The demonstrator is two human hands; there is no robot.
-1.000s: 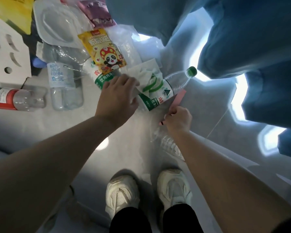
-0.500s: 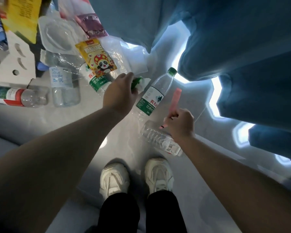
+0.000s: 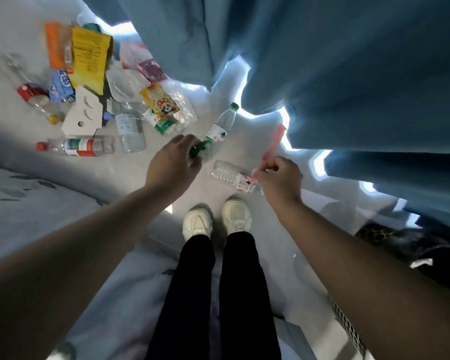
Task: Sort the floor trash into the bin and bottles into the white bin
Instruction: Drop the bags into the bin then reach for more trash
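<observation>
While the left hand point(image 3: 173, 162) curls its fingers around a crumpled green and white wrapper point(image 3: 200, 148), the right hand point(image 3: 278, 178) pinches the lower end of a pink strip point(image 3: 273, 142) between thumb and bent fingers, so both hands carry light trash and no bottle. I think such small pieces are taken first because one hand lifts each without effort. Just beyond the left hand a green-capped bottle point(image 3: 222, 126) lies on the pale floor point(image 3: 140, 175), and a clear bottle point(image 3: 227, 174) lies between the two hands, near the white shoes point(image 3: 198, 222). Further left, a red-label bottle point(image 3: 81, 146), a panda snack packet point(image 3: 161, 101), a yellow bag point(image 3: 90, 58) and a white cardboard piece point(image 3: 82, 113) lie scattered beside the blue curtain point(image 3: 348, 74). No bin shows clearly, so carrying both pieces to it seems the next step.
</observation>
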